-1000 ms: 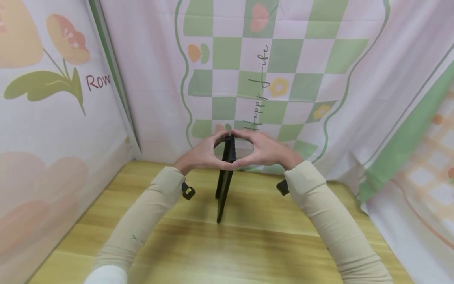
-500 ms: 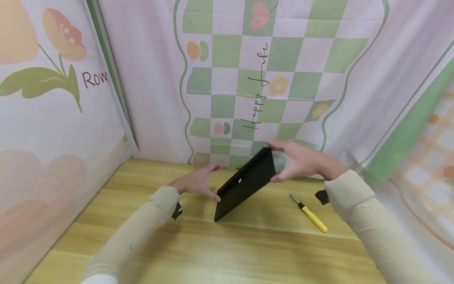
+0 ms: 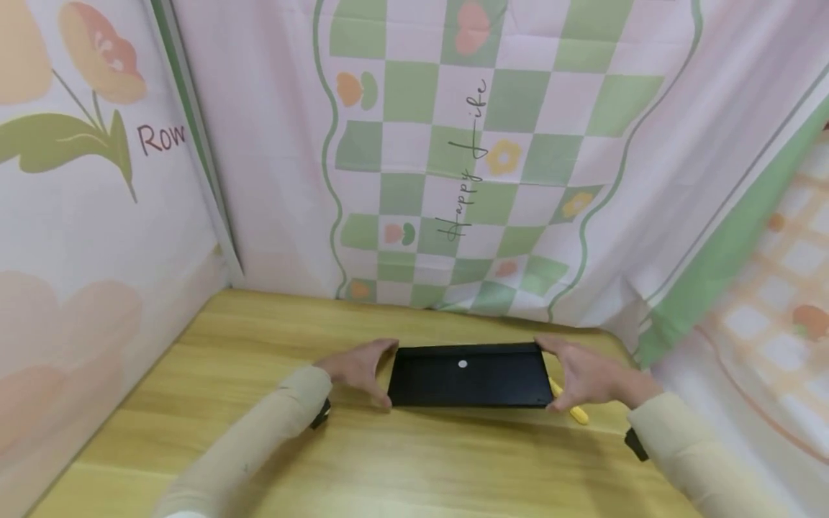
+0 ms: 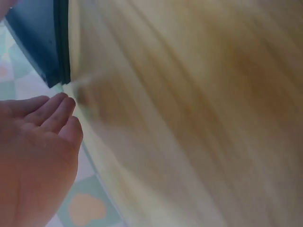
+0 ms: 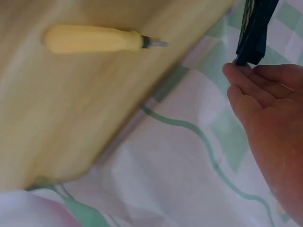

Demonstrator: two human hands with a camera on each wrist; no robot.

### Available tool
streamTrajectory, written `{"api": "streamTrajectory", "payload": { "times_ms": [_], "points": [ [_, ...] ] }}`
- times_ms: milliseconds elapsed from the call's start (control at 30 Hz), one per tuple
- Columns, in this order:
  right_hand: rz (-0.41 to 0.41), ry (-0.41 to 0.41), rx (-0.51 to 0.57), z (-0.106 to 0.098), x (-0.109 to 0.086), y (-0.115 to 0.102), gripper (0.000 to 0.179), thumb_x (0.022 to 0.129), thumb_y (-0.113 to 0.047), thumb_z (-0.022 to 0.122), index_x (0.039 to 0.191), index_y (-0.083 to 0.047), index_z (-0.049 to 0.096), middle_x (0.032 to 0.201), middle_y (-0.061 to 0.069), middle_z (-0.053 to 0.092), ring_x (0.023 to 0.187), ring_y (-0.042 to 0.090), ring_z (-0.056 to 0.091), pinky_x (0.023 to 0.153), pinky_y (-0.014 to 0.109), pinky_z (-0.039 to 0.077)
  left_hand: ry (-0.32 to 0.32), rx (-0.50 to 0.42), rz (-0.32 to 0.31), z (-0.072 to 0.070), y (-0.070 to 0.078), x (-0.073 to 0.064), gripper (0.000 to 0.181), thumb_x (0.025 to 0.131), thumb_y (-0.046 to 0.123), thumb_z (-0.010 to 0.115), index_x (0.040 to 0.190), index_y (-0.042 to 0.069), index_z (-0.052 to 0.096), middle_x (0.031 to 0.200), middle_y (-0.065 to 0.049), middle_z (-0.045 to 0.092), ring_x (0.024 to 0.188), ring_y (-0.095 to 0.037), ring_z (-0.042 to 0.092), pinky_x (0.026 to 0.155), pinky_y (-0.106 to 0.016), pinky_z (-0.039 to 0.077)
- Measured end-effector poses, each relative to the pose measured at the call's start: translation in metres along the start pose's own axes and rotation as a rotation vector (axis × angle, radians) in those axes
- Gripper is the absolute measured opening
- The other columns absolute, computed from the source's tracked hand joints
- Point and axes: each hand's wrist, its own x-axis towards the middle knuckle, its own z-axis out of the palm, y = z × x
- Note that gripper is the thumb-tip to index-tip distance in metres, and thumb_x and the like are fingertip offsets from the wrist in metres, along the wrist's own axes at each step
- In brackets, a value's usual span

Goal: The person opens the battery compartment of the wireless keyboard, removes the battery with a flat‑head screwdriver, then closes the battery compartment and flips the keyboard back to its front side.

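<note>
A person's two hands carry a black tray-like panel point(image 3: 473, 386) between them over the wooden table point(image 3: 388, 460), in front of the checked cloth point(image 3: 453, 155). The panel lies lengthwise across the head view, a face with a white spot point(image 3: 463, 364) turned toward the camera. A shadow beneath it suggests that it is raised off the boards, though whether any edge touches them cannot be told. The left hand point(image 3: 359, 370) pinches the left short end, thumb at the near corner and fingers at the far one; the left wrist view shows those fingers close together, but not how firmly they press. The right hand point(image 3: 586, 370) grips the right end likewise, thumb at the near corner, fingertips against the far one, palm clear of the edge. A yellow-handled screwdriver point(image 5: 94, 39) lies on the table near the right hand, held by neither, and partly hidden behind the panel in the head view. As for progress, the panel is up and secured at both ends, so the handling seems midway: setting it down and letting go are not yet done. Whether the screwdriver has been used cannot be judged.
</note>
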Motion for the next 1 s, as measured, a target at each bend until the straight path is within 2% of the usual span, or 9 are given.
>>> {"api": "streamTrajectory", "payload": {
  "times_ms": [133, 300, 467, 667, 900, 1000],
  "points": [
    [0.007, 0.019, 0.049, 0.023, -0.003, 0.010, 0.126, 0.064, -0.043, 0.098, 0.153, 0.020, 0.034, 0.156, 0.041, 0.043, 0.140, 0.057, 0.048, 0.112, 0.071, 0.044, 0.011, 0.031, -0.016, 0.007, 0.000, 0.001, 0.130, 0.071, 0.035, 0.100, 0.168, 0.006, 0.019, 0.176, -0.016, 0.021, 0.162, -0.036, 0.025, 0.133, -0.052, 0.026],
    [0.009, 0.033, 0.082, 0.037, 0.002, 0.012, 0.128, 0.062, -0.040, 0.099, 0.153, 0.021, 0.033, 0.157, 0.042, 0.041, 0.142, 0.059, 0.045, 0.114, 0.072, 0.041, 0.046, 0.038, -0.022, 0.008, 0.000, -0.003, 0.128, 0.070, 0.026, 0.100, 0.168, 0.006, 0.021, 0.174, -0.018, 0.024, 0.160, -0.037, 0.030, 0.132, -0.053, 0.029],
    [-0.020, 0.058, 0.071, 0.048, 0.015, 0.005, 0.129, 0.062, -0.043, 0.099, 0.154, 0.020, 0.034, 0.157, 0.041, 0.042, 0.143, 0.058, 0.045, 0.113, 0.071, 0.042, 0.101, 0.031, -0.006, 0.000, -0.008, -0.022, 0.127, 0.067, 0.021, 0.100, 0.166, 0.002, 0.022, 0.172, -0.019, 0.029, 0.155, -0.038, 0.038, 0.129, -0.053, 0.034],
    [-0.029, 0.060, 0.127, 0.069, 0.031, -0.001, 0.129, 0.065, -0.046, 0.100, 0.156, 0.017, 0.033, 0.159, 0.039, 0.041, 0.144, 0.056, 0.045, 0.114, 0.070, 0.042, 0.128, -0.021, -0.050, -0.012, -0.017, -0.046, 0.129, 0.066, 0.020, 0.100, 0.168, 0.009, 0.022, 0.174, -0.012, 0.027, 0.158, -0.035, 0.033, 0.129, -0.056, 0.033],
    [-0.021, 0.039, 0.177, 0.088, 0.041, -0.007, 0.130, 0.062, -0.046, 0.100, 0.156, 0.015, 0.034, 0.160, 0.036, 0.042, 0.147, 0.057, 0.039, 0.120, 0.078, 0.024, 0.146, -0.017, -0.052, -0.011, -0.028, -0.064, 0.130, 0.063, 0.023, 0.101, 0.167, 0.007, 0.025, 0.173, -0.014, 0.030, 0.155, -0.037, 0.037, 0.128, -0.056, 0.034],
    [-0.021, 0.027, 0.187, 0.092, 0.045, -0.011, 0.127, 0.064, -0.044, 0.099, 0.157, 0.014, 0.034, 0.161, 0.035, 0.042, 0.147, 0.056, 0.040, 0.121, 0.075, 0.028, 0.147, -0.025, -0.058, -0.010, -0.031, -0.068, 0.130, 0.063, 0.024, 0.102, 0.167, 0.007, 0.026, 0.173, -0.015, 0.030, 0.157, -0.037, 0.035, 0.129, -0.057, 0.033]
  ]
}}
